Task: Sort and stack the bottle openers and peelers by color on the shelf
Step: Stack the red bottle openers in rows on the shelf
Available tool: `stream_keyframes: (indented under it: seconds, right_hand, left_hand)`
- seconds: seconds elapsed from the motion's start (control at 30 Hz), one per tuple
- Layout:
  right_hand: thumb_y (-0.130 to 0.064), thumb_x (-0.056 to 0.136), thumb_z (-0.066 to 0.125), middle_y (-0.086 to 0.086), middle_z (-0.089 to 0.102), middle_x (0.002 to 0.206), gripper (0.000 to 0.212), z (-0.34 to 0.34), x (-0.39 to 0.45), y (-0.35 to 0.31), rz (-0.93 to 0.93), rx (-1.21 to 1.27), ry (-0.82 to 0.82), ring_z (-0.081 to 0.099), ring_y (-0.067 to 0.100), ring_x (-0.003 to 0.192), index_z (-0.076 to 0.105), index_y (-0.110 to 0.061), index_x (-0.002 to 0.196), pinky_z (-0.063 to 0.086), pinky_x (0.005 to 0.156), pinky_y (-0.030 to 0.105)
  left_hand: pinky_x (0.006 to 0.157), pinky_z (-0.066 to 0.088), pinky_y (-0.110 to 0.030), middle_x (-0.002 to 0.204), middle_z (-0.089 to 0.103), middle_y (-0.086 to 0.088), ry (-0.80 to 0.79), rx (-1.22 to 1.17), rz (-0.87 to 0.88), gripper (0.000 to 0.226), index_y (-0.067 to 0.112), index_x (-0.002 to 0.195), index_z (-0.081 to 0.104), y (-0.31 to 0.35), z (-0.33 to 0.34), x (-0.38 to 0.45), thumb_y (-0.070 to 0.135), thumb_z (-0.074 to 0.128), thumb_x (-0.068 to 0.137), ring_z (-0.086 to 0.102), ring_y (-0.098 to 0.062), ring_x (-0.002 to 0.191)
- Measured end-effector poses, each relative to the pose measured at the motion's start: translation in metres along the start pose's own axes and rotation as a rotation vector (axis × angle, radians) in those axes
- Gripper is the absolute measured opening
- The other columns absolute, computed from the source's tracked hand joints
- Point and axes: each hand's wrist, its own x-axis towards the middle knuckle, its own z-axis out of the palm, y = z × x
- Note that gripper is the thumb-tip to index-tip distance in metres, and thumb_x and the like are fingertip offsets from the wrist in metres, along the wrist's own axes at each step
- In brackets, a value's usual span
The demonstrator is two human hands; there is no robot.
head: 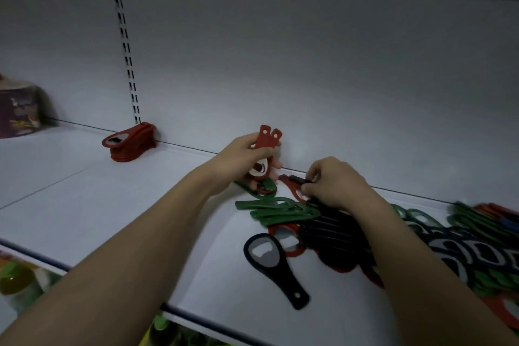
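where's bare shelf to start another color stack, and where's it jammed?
Bare shelf runs from the red stack at the back wall to the left hand, forward to the front edge. A smaller patch lies left of the lone black opener. Crowded: right of the right hand, where the mixed pile spreads to the frame edge.

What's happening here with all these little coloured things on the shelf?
A person is sorting bottle openers by colour on a white shelf. The left hand holds a few red openers upright, while the right hand pinches another red one out of the mixed pile of green, black and red pieces. A neat red stack already sits against the back wall, and one black opener lies apart near the front edge.
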Motion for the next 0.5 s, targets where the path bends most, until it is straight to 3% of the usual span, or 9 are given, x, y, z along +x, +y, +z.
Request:
stream_keyframes:
  seconds: [0.17,0.23,0.3,0.37,0.5]
  right_hand:
    - [-0.036,0.085,0.071,0.005,0.061,0.112,0.029,-0.007,-0.003,0.004,0.173,-0.146,0.01,0.051,0.029,0.112,0.062,-0.02,0.107,0.037,0.092,0.04]
    - [-0.031,0.087,0.069,0.007,0.063,0.11,0.023,-0.007,-0.006,-0.002,0.114,-0.118,0.098,0.054,0.029,0.107,0.065,-0.016,0.104,0.042,0.089,0.037]
    - [-0.027,0.09,0.065,0.009,0.069,0.103,0.02,-0.005,-0.009,-0.015,-0.017,0.078,0.158,0.062,0.027,0.096,0.07,-0.01,0.101,0.051,0.084,0.035]
    - [-0.031,0.093,0.063,0.004,0.068,0.1,0.022,0.003,-0.015,-0.033,-0.113,0.224,0.121,0.063,0.021,0.09,0.07,-0.012,0.103,0.052,0.083,0.033]
    - [-0.036,0.09,0.067,0.005,0.062,0.105,0.033,0.026,-0.013,-0.057,-0.156,0.198,0.037,0.06,0.022,0.092,0.06,-0.013,0.112,0.048,0.075,0.032]
  left_hand:
    - [0.051,0.047,-0.024,0.089,0.074,-0.006,0.053,0.159,-0.057,0.02,0.018,0.117,0.06,0.001,-0.018,-0.001,0.016,0.049,0.1,0.071,-0.01,0.064]
    - [0.043,0.042,-0.018,0.086,0.073,-0.002,0.114,0.253,-0.084,0.02,0.017,0.117,0.058,0.002,-0.027,-0.001,0.016,0.047,0.1,0.066,-0.005,0.052]
    - [0.042,0.04,-0.018,0.091,0.074,-0.005,0.16,0.281,-0.105,0.021,0.015,0.118,0.057,0.001,-0.034,0.001,0.015,0.046,0.1,0.065,-0.011,0.054]
    - [0.047,0.041,-0.02,0.096,0.074,-0.006,0.192,0.221,-0.116,0.021,0.017,0.119,0.057,0.001,-0.037,0.001,0.017,0.048,0.1,0.068,-0.015,0.063]
    - [0.045,0.044,-0.021,0.088,0.074,-0.002,0.173,0.002,-0.079,0.024,0.019,0.121,0.059,0.004,-0.036,-0.003,0.017,0.06,0.097,0.072,-0.015,0.066]
